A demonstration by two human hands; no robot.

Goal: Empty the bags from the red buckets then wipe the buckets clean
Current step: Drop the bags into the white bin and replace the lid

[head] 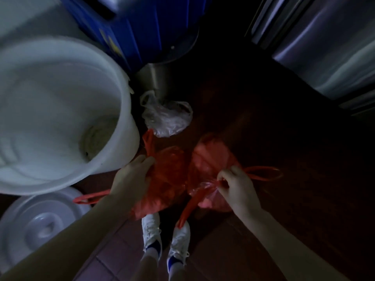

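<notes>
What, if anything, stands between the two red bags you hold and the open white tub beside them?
Nothing visible: the left hand holds the left bag beside the white tub, the right hand pinches the right bag, and the lid lies on the floor.

Left shoe (151, 232) and right shoe (179, 239) are white lace-ups, blue at the heel. Pale grey cloth (146, 267) rises just above them, sock or trouser unclear. Left grip (132, 175) and right grip (237, 186) are bare.
</notes>
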